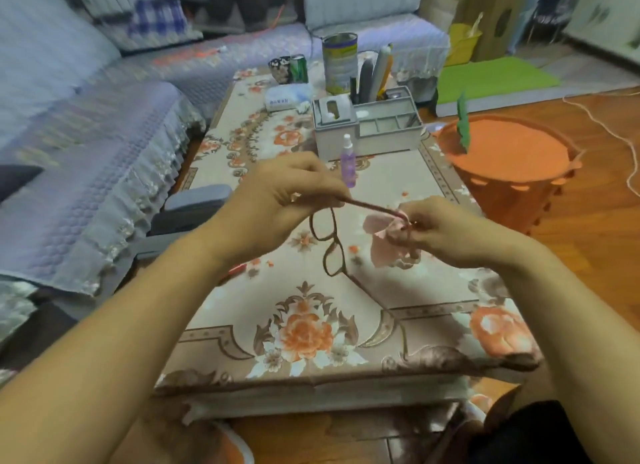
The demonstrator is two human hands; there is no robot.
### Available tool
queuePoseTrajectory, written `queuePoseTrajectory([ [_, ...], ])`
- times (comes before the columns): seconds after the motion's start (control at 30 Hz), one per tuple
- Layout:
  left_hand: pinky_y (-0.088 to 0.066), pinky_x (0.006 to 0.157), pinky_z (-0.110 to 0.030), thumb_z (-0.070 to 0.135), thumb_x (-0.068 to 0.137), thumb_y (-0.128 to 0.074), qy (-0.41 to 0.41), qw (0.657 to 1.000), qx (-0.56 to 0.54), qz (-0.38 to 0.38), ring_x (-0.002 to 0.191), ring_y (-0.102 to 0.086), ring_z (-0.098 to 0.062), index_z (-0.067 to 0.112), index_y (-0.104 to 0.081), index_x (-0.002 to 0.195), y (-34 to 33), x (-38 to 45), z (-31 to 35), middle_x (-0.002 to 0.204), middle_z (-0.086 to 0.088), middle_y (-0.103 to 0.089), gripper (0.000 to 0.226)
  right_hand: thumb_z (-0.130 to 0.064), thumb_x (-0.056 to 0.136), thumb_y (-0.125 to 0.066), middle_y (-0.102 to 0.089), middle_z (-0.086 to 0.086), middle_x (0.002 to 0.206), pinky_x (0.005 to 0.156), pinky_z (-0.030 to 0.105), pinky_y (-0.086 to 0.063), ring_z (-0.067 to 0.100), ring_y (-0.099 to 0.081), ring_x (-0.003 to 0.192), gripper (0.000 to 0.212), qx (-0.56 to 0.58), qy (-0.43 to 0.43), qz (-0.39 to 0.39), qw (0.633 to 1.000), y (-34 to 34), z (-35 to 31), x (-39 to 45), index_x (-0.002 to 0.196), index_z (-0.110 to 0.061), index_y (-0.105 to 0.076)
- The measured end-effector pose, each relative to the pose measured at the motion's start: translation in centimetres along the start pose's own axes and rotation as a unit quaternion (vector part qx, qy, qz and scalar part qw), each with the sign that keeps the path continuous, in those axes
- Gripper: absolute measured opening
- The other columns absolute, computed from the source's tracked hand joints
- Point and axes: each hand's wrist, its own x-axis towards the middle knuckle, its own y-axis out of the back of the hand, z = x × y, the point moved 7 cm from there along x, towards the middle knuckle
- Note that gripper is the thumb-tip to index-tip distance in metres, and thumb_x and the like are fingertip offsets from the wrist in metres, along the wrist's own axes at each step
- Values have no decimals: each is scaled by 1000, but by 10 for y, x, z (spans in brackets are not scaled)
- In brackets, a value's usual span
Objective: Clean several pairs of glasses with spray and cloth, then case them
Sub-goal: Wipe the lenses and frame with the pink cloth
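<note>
A pair of brown-framed glasses (pixel 329 242) hangs above the flowered table. My left hand (pixel 277 200) pinches the frame where one temple arm joins it. That temple arm runs right to my right hand (pixel 440 231), which pinches a pink cloth (pixel 388 238) around its end. The other temple arm trails down toward me. A small purple spray bottle (pixel 348 160) stands upright on the table just behind my hands. A grey glasses case (pixel 197 200) lies open at the table's left edge, with more grey cases stacked below it.
A grey organiser with tissue slot and pens (pixel 367 128) stands behind the bottle. A tall tin (pixel 339 63), a green can (pixel 298 69) and a tissue pack (pixel 287 96) stand at the far end. Sofa (pixel 86 152) at left, orange basket (pixel 505 166) at right.
</note>
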Motion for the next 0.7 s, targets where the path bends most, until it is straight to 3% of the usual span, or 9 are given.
queuePoseTrajectory([
  [0.07,-54,88,-37,8,92,-70,70,992,-84,59,95,-66,-18,13,-77,108,3,-19,-9,98,-6,-70,19,-23,93,-71,-72,-1,88,70,37,-54,18,-68,80,6,45,23,-17,999,0,-10,-5,99,-19,-71],
  [0.13,-55,90,-44,3,90,-70,107,976,-150,112,98,-67,-22,16,-77,106,3,-36,-16,99,-5,-72,22,-15,89,-75,-74,-3,95,71,28,-54,13,-70,85,19,128,13,-22,991,2,-14,-8,107,-19,-69],
  [0.23,-55,90,-30,7,87,-71,157,941,-246,168,96,-67,-10,23,-80,100,-1,-56,-31,94,11,-73,22,-14,92,-70,-75,-2,91,68,24,-49,10,-69,80,12,199,-26,-59,978,-4,-15,-4,105,-16,-70],
  [0.33,-54,87,-25,18,83,-78,196,898,-338,202,92,-68,-10,30,-82,93,-9,-68,-47,90,9,-74,17,-18,97,-64,-77,4,98,73,25,-49,16,-69,86,15,282,-81,-88,952,-25,-14,10,104,-12,-75],
  [0.43,-53,86,-22,20,83,-76,215,885,-357,206,92,-68,-8,32,-82,90,-16,-75,-61,90,9,-75,15,-13,99,-58,-76,14,99,75,25,-53,17,-71,85,21,340,-103,-50,933,-36,-14,24,102,-4,-76],
  [0.57,-54,87,-24,16,81,-71,257,875,-361,197,91,-69,-10,20,-79,97,-36,-85,-84,90,4,-73,18,-15,99,-58,-77,11,105,102,48,-52,37,-69,105,21,340,-105,43,934,-32,-8,31,107,-10,-77],
  [0.63,-54,90,-25,10,83,-72,286,867,-360,189,91,-71,-10,17,-77,97,-50,-85,-92,90,4,-74,16,-17,99,-61,-78,6,102,94,49,-53,39,-68,102,18,316,-95,109,938,-21,-7,30,107,-15,-77],
  [0.7,-55,93,-26,1,87,-71,308,864,-355,183,94,-71,-11,19,-77,95,-61,-84,-97,91,5,-76,21,-10,98,-61,-77,4,99,78,39,-53,29,-70,87,18,327,-74,148,931,-12,-12,27,109,-16,-74],
])
